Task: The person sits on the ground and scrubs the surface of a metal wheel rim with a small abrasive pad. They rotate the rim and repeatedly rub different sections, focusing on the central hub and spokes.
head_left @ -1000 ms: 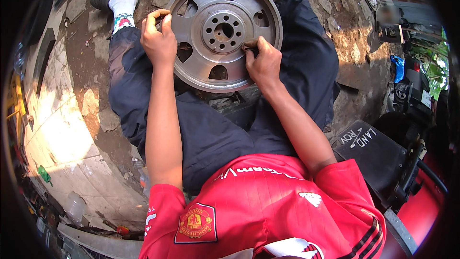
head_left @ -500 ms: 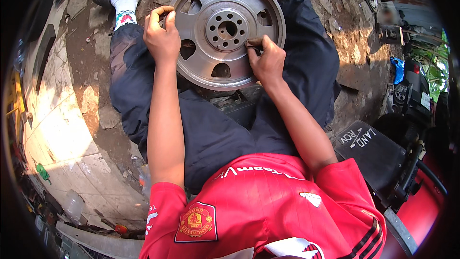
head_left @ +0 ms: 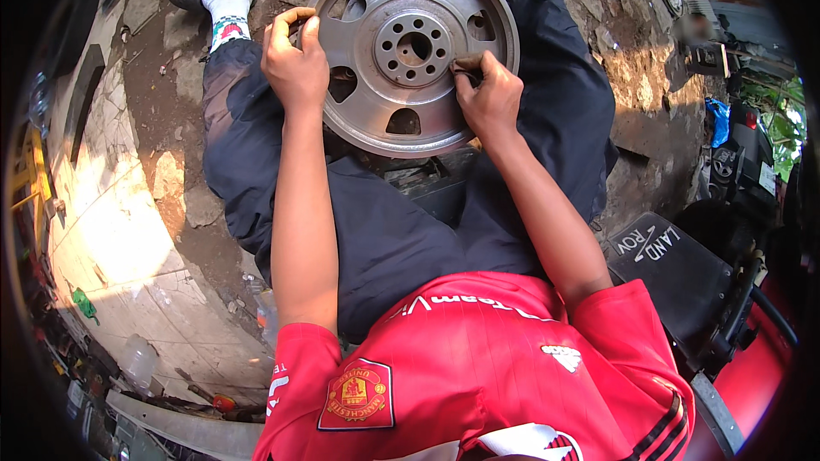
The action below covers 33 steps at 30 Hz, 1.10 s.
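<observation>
wheel rim (head_left: 414, 51), grey metal w/ round hub and cut-out windows, sits tilted on your lap between your legs, face toward you; its top edge is cut off by the frame. your left hand (head_left: 295, 64) is closed over the rim's left edge, fingers curled round the lip, so that stretch of edge is hidden. your right hand (head_left: 489, 98) is pinched shut on a small dark scrap, prob. abrasive paper (head_left: 465, 66), pressed to the rim face right of the hub; can't tell what it is exactly, fingers cover most of it. dark trousers (head_left: 393, 230) hide the rim's lower support. stone floor (head_left: 179, 119) lies left of you; clutter at far left too blurred to name.
</observation>
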Motion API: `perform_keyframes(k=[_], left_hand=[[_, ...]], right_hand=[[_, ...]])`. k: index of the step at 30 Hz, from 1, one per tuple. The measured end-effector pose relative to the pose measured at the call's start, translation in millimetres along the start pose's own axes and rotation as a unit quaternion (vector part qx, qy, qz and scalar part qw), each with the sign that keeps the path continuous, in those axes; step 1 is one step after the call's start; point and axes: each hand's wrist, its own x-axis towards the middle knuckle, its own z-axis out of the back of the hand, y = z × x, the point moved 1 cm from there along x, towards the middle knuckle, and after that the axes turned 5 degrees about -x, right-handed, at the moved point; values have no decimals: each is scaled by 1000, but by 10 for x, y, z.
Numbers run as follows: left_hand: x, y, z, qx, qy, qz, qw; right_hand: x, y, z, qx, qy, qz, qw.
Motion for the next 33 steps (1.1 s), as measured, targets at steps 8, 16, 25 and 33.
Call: perform_keyframes(k=[8, 16, 25, 33], left_hand=[[-38, 74, 44, 19, 6, -21, 1000], [18, 44, 14, 10, 1, -16, 1000], [7, 56, 21, 21, 2, -12, 1000], [-12, 60, 31, 38, 10, 6, 999]], right_hand=[[44, 6, -40, 17, -8, -12, 1000], [87, -27, -37, 24, 0, -1, 1000], [63, -91, -66, 61, -10, 21, 998], [99, -91, -13, 51, 19, 18, 998]])
